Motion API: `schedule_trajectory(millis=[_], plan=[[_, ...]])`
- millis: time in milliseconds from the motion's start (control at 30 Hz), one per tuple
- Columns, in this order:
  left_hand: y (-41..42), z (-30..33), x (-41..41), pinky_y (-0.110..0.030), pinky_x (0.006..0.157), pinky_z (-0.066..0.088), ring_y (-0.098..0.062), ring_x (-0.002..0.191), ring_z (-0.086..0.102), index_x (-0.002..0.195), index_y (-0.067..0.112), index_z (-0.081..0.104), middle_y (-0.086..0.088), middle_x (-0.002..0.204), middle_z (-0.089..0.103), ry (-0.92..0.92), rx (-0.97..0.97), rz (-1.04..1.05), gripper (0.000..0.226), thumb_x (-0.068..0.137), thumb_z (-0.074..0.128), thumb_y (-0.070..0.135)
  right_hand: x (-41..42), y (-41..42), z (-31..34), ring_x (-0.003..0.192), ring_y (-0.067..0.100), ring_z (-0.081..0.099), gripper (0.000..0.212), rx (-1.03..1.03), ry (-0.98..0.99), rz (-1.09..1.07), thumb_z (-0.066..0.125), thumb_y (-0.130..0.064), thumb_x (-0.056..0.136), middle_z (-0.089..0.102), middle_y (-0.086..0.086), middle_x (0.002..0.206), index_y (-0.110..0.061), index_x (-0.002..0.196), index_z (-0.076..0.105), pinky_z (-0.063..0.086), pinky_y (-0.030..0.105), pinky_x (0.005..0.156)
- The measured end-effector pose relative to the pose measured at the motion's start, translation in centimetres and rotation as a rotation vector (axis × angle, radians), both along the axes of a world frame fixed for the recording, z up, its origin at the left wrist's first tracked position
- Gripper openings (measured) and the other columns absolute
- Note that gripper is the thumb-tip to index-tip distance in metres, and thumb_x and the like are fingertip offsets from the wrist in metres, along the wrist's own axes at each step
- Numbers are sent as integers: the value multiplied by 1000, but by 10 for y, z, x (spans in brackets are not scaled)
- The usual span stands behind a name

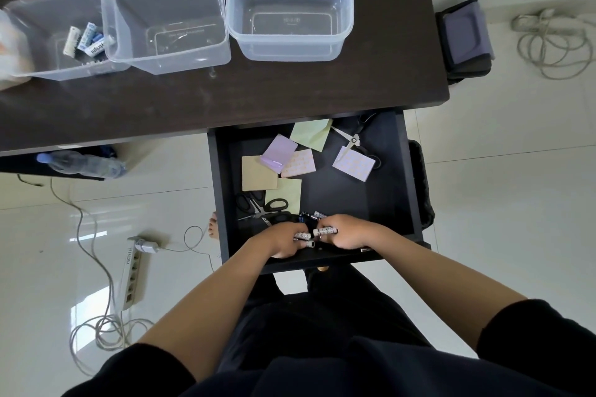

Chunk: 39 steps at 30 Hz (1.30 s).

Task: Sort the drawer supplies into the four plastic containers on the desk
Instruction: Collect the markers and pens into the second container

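Note:
The open black drawer (393, 190) holds sticky-note pads (258, 172), black-handled scissors (264, 206) and a second pair of scissors (353, 138) at the back. At its front edge my left hand (283, 240) is closed around white batteries (303, 237). My right hand (345, 230) grips another white battery (325, 230). More dark batteries lie just behind my fingers. On the desk stand clear plastic containers: the left container (35, 14) holds several batteries, while the middle container (167, 22) and the right container (290, 10) hold nothing. A fourth container (9, 42) shows only partly at the left edge.
The dark desk top (258, 90) runs in front of the containers. A water bottle (80, 164) lies on a shelf below the desk at left. A power strip (132, 277) and cables lie on the tiled floor; a dark bag (464, 39) sits beside the desk.

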<state>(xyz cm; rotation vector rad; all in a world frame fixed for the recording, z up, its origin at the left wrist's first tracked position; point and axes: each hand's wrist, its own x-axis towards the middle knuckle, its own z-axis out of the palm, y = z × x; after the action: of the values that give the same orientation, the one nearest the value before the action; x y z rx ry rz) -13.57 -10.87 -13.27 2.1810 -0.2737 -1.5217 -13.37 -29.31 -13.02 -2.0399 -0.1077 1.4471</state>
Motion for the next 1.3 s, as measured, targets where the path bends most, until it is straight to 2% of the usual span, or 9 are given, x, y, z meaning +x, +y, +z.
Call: schedule_trajectory(millis=[133, 333, 500, 667, 800, 900, 1100, 1167, 1300], plan=[[0, 5, -2, -31, 95, 41, -24, 112, 54, 118, 16, 57, -7, 120, 58, -58, -28, 46, 26, 94, 54, 24, 2, -3, 5, 83, 16, 57, 5, -12, -65, -52, 55, -21, 93, 62, -3, 90, -23, 92, 59, 42, 30, 71], [4, 21, 7, -32, 91, 41, -25, 108, 54, 113, 12, 56, -10, 116, 55, -117, -83, 148, 23, 95, 52, 25, 15, -6, 25, 69, 13, 56, 5, -16, -196, -159, 56, -23, 93, 59, -8, 77, -22, 93, 60, 47, 32, 71], [25, 48, 31, -27, 81, 38, -25, 102, 55, 111, 12, 55, -9, 109, 58, -205, -149, 273, 20, 96, 50, 23, 36, 12, 55, 77, 15, 52, 4, 2, -346, -241, 55, -24, 94, 55, -11, 78, -28, 94, 56, 38, 25, 69], [76, 92, 69, -26, 72, 39, -17, 86, 52, 104, 12, 55, 2, 92, 57, -333, -187, 423, 14, 96, 48, 22, 68, 66, 97, 87, 20, 58, 22, 76, -480, -276, 51, -29, 96, 65, 0, 99, -17, 111, 62, 46, 34, 78], [131, 132, 107, -18, 57, 35, -16, 72, 48, 93, 12, 50, 2, 77, 52, -482, -194, 505, 13, 97, 46, 23, 99, 126, 133, 63, 3, 54, 13, 165, -546, -322, 50, -26, 96, 60, -15, 74, -23, 102, 62, 44, 26, 64], [177, 159, 140, -19, 58, 35, -14, 70, 48, 93, 9, 50, 4, 75, 51, -578, -164, 577, 15, 97, 45, 23, 123, 175, 160, 65, -2, 51, 11, 241, -597, -358, 50, -25, 96, 56, -19, 72, -27, 99, 60, 38, 17, 63], [263, 188, 203, -29, 72, 39, -29, 94, 56, 107, 5, 54, -9, 102, 60, -703, -109, 688, 26, 97, 45, 28, 185, 273, 202, 69, 12, 51, 15, 313, -697, -386, 49, -21, 96, 57, -3, 75, -16, 87, 60, 39, 30, 69], [285, 190, 222, -34, 79, 41, -34, 102, 57, 109, 4, 53, -12, 105, 60, -715, -51, 674, 29, 97, 45, 29, 206, 303, 209, 71, 11, 52, 15, 322, -729, -443, 48, -18, 96, 58, -6, 77, -18, 96, 63, 40, 27, 68], [317, 187, 253, -37, 79, 46, -34, 90, 62, 90, 12, 47, -13, 96, 62, -667, 43, 625, 18, 95, 44, 29, 244, 348, 208, 85, 18, 57, 25, 269, -715, -577, 47, -16, 94, 61, 2, 99, -15, 114, 63, 44, 28, 72]])
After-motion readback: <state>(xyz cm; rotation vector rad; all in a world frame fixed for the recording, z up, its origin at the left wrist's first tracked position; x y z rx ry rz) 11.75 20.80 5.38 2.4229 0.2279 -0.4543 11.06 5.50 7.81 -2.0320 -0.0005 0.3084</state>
